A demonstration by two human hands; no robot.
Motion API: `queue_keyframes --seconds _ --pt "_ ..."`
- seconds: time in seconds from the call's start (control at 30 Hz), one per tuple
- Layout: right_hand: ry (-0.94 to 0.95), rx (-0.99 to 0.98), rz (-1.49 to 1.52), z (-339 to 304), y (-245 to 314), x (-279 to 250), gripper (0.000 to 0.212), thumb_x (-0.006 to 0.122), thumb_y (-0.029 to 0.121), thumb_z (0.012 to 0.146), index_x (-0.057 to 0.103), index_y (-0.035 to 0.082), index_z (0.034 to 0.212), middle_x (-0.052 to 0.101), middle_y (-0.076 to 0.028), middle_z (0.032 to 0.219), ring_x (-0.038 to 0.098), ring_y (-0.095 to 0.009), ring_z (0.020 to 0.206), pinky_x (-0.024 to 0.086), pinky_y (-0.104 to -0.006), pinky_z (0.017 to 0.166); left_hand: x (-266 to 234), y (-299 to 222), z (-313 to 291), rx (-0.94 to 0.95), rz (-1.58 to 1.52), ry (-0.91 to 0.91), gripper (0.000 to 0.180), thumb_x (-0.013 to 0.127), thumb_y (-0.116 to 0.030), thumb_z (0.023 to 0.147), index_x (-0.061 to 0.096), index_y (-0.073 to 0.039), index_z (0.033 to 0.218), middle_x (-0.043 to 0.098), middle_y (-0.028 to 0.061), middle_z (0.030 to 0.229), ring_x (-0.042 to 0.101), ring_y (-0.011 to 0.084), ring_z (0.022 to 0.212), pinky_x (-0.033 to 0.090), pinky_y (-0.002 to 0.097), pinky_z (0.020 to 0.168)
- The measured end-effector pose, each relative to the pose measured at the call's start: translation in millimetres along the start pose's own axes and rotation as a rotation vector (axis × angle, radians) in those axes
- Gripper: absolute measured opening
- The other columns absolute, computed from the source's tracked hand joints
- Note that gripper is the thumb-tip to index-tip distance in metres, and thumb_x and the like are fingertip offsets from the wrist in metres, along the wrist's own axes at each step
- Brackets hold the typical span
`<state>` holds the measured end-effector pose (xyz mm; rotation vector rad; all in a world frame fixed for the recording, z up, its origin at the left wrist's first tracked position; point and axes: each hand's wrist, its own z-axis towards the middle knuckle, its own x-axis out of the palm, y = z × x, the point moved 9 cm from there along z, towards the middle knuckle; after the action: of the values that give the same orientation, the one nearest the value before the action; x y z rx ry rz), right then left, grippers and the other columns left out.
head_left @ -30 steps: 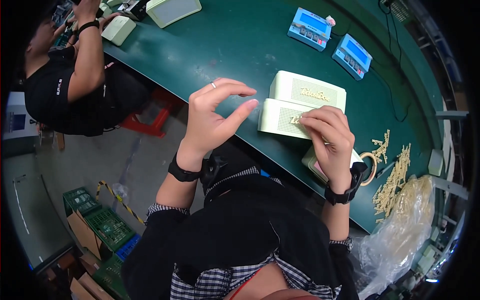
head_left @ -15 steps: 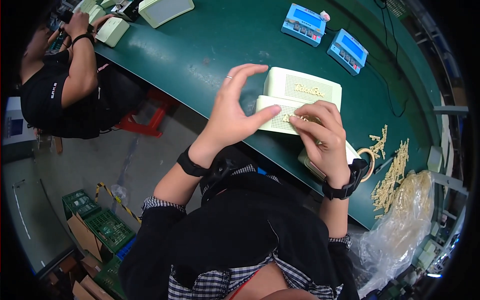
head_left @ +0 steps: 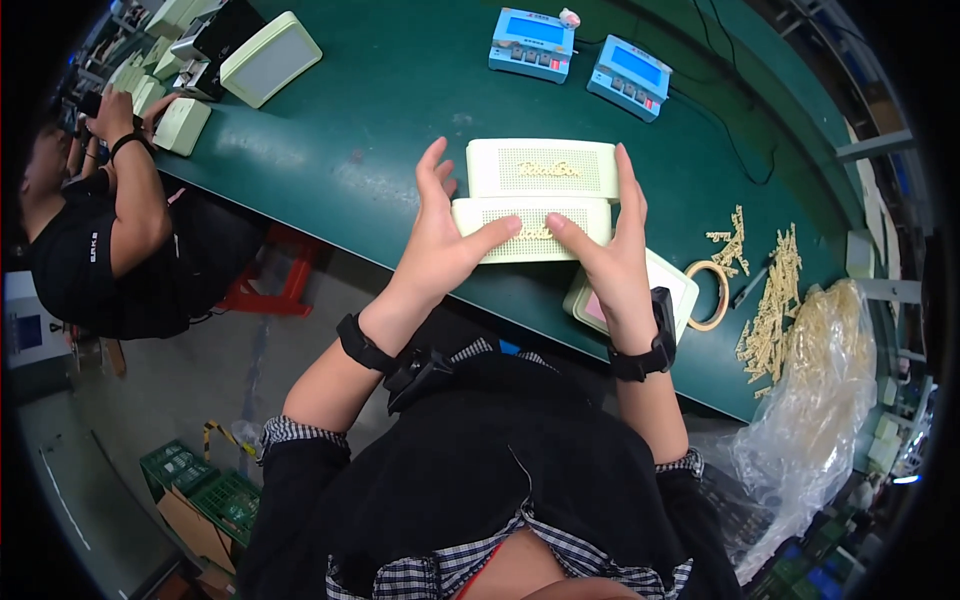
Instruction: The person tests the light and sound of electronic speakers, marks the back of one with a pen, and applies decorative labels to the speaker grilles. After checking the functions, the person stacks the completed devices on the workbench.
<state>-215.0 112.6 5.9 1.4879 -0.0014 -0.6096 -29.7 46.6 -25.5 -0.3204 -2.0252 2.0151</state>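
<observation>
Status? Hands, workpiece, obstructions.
Left hand, right hand: open, thumbs at gold script lettering. Lettering on near pale-green rectangular box with perforated front. Right thumb partly covers lettering; matching box directly behind.

Can't read much of the gold lettering (head_left: 535,234) on the nearer pale green box (head_left: 530,250), partly covered by the thumbs of left grip (head_left: 440,240) and right grip (head_left: 617,265). Can't see all of the third box (head_left: 668,284) at the worktop's (head_left: 370,120) near edge either, half behind the right grip. Can't count single pieces in the gold pile (head_left: 775,310) by the right edge, way too small. Can't identify the dark thing (head_left: 88,103) by the co-worker's (head_left: 100,260) hand, left end, super tiny. Also missing the far edge, chopped off up top.
</observation>
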Motion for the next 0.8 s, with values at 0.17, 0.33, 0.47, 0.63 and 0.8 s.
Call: queue_keyframes --seconds 0.17,0.33,0.47,0.63,0.8 --pt "0.133 0.043 0.237 -1 1 14 0.096 0.077 0.015 0.081 0.017 0.005 0.154 0.023 -0.021 0.146 0.035 -0.033 0.136 0.038 -0.0404 0.109 3 -3 -8 -0.013 0.077 -0.056 0.107 0.083 -0.014 0.074 0.010 -0.004 0.152 0.025 0.0278 0.147 0.032 0.0367 0.138 0.031 0.0469 0.113" --pt "0.144 -0.012 0.034 -3 12 12 0.092 0.073 0.009 0.084 0.015 0.006 0.155 0.026 -0.018 0.147 0.040 -0.029 0.133 0.038 -0.0367 0.109 1 -14 -8 0.042 0.194 -0.057 0.113 0.088 -0.026 0.069 0.013 -0.001 0.150 0.023 0.0316 0.147 0.026 0.0400 0.140 0.028 0.0487 0.113" --pt "0.198 0.031 0.225 -1 1 14 0.090 0.070 0.008 0.086 0.014 0.008 0.156 0.027 -0.017 0.149 0.039 -0.025 0.135 0.037 -0.0362 0.111 3 -7 -4 -0.036 -0.020 0.009 0.102 0.083 -0.014 0.074 0.016 -0.002 0.151 0.030 0.0246 0.146 0.034 0.0326 0.138 0.030 0.0432 0.114" --pt "0.199 -0.036 0.236 2 12 12 0.087 0.068 0.008 0.087 0.015 0.010 0.156 0.027 -0.018 0.150 0.035 -0.025 0.138 0.035 -0.0371 0.112 3 -6 -4 -0.051 -0.123 0.036 0.104 0.083 -0.016 0.075 0.014 -0.003 0.152 0.031 0.0234 0.147 0.035 0.0322 0.137 0.030 0.0421 0.114" --pt "0.200 -0.123 0.074 3 15 1 0.080 0.068 0.008 0.087 0.024 0.010 0.154 0.029 -0.021 0.151 0.034 -0.029 0.140 0.034 -0.0367 0.112 -4 -33 14 0.098 0.250 0.056 0.098 0.082 -0.024 0.077 0.022 -0.004 0.151 0.036 0.0229 0.147 0.037 0.0327 0.136 0.033 0.0425 0.112"
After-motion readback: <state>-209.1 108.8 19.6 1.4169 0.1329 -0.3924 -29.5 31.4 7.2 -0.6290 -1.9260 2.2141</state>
